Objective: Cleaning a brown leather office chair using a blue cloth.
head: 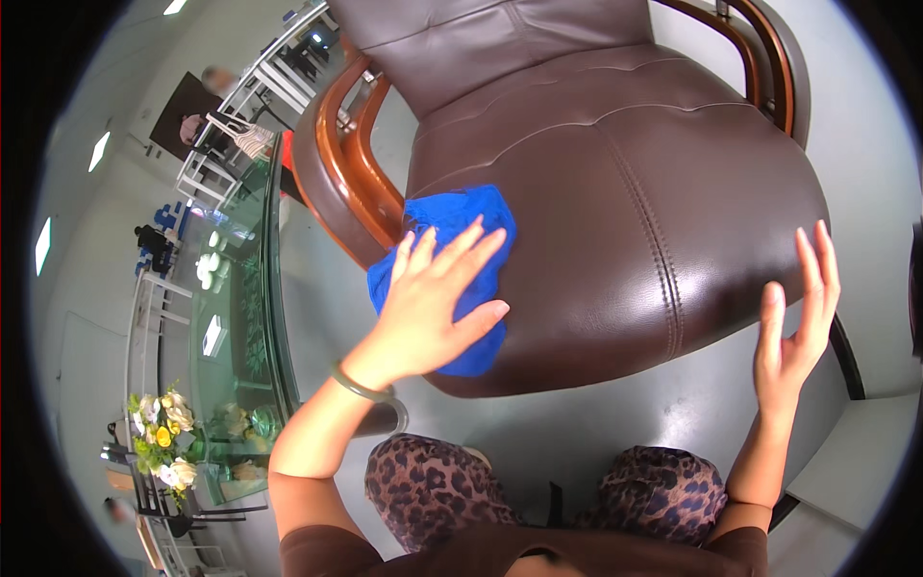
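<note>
A dark brown leather office chair fills the view ahead, its padded seat (570, 216) towards me. On the seat's left side lies a crumpled blue cloth (472, 209), which hangs a little over the edge. My left hand (433, 310) presses down on this cloth, palm down with fingers spread. My right hand (800, 324) is at the seat's front right edge, thumb and fingers apart and nothing in it; whether it touches the leather I cannot tell. A wooden armrest (346, 159) rises just beyond the cloth, and the other armrest (771, 65) stands at the far right.
To the left runs a glass-topped table (238, 339) bearing white cups (209, 267) and a flower arrangement (169, 433). A striped bag (252, 141) is near its far end. People sit at white desks in the background. A pale panel (858, 454) stands low at right.
</note>
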Motion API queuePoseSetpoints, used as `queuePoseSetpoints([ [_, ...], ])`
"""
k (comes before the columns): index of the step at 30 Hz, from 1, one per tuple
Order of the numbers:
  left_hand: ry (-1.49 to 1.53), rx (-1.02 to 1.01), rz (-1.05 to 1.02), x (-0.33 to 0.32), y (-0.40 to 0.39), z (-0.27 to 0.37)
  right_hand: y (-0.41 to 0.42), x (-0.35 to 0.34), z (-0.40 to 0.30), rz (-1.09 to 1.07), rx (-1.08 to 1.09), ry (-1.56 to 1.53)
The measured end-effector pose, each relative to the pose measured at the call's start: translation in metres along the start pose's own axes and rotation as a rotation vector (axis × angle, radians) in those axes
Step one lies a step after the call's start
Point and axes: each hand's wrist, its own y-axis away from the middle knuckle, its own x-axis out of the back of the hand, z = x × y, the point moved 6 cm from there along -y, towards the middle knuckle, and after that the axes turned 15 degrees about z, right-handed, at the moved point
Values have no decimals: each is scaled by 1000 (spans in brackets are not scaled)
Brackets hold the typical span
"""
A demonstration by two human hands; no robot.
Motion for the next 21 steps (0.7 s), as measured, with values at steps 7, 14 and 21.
queuePoseSetpoints([
  [7, -161, -530, 105, -41, 56, 54, 19, -30, 22, 17, -9, 63],
  [14, -134, -51, 190, -10, -37, -37, 4, -12, 71, 206, 13, 276],
  [21, -4, -119, -12, -37, -14, 68, 32, -17, 153, 126, -752, -210],
])
